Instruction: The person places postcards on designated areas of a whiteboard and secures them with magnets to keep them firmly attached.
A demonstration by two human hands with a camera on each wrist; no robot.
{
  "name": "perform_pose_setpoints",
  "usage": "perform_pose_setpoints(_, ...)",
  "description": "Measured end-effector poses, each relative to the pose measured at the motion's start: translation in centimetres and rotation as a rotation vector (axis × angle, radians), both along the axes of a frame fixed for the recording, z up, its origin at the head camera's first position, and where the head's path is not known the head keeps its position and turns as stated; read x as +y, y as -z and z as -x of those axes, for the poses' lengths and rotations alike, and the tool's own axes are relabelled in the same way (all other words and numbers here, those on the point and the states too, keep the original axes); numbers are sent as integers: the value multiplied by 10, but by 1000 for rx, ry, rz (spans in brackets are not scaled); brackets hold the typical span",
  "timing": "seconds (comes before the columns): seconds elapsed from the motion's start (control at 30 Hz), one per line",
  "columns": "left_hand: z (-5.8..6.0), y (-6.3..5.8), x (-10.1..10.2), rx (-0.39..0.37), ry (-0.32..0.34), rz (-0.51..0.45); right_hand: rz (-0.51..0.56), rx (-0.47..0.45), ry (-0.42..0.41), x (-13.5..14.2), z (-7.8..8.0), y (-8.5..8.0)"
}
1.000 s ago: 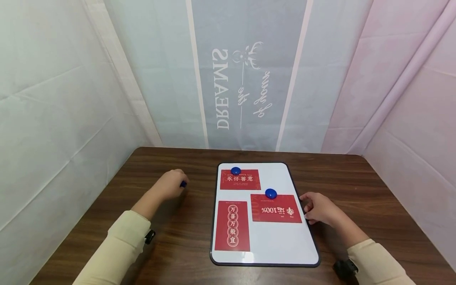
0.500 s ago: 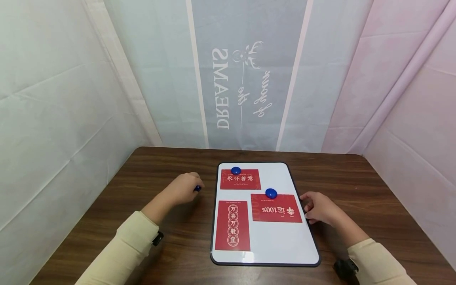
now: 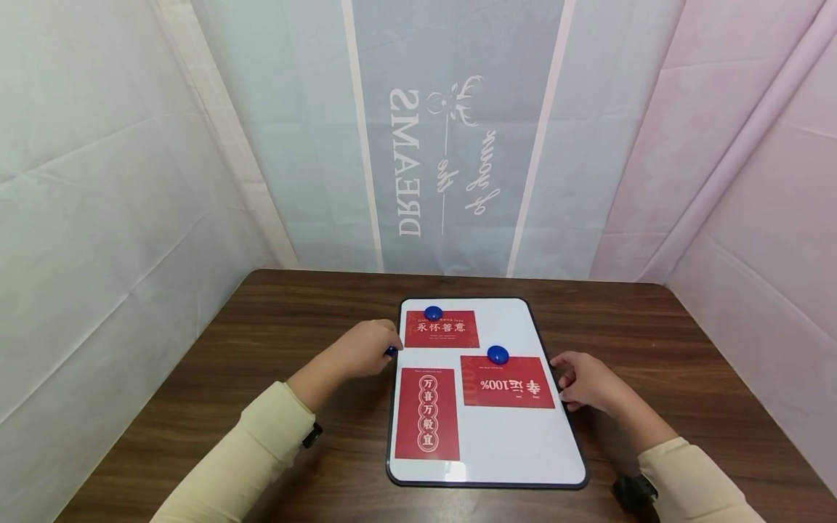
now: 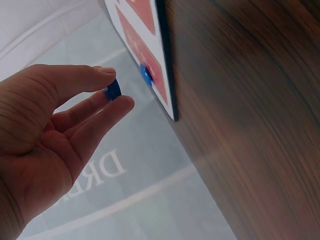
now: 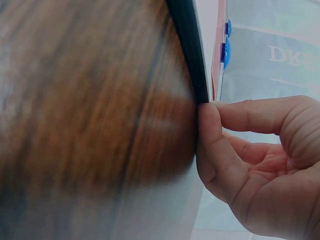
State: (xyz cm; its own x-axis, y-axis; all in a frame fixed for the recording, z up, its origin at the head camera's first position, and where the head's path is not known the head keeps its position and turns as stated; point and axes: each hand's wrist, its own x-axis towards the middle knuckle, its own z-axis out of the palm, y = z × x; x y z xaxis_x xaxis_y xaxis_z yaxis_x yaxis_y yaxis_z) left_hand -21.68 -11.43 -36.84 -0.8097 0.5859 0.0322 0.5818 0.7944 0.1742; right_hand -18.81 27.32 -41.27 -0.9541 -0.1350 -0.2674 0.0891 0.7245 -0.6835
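My left hand (image 3: 365, 350) pinches a small blue round magnet (image 4: 113, 91) between thumb and fingertips, close by the left edge of a whiteboard (image 3: 510, 447). On the board, one blue magnet (image 3: 434, 313) sits at the top of the upper-left red card (image 3: 442, 335). Another blue magnet (image 3: 498, 354) overlaps the top edge of the right-hand red card (image 3: 506, 392), whose print is upside down. A third, upright red card (image 3: 408, 414) at the lower left bears no magnet. My right hand (image 3: 588, 381) grips the board's dark right rim with thumb and finger.
The black-framed board lies flat on a dark wood table (image 3: 301, 298). A printed grey-blue curtain (image 3: 458, 247) hangs behind the table's far edge, with pale cloth walls (image 3: 118, 218) on both sides.
My left hand has moved right with its magnet, from over the table to the board's left edge. The right hand, the board and its cards stay in place.
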Motion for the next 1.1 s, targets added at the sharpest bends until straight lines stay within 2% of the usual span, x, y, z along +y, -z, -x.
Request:
perform_pose_setpoints(0.23,5,6,17,-27,72,18,-5,-5,-1,0,0,0)
perform_pose_setpoints(0.4,5,8,34,-82,73,51,-5,-5,2,1,0,0)
perform_pose_setpoints(0.73,13,19,57,-58,162,100,0,-8,9,0,-1,-1)
perform_pose_setpoints(1.1,16,27,67,-73,137,176,9,1,17,-1,-1,1)
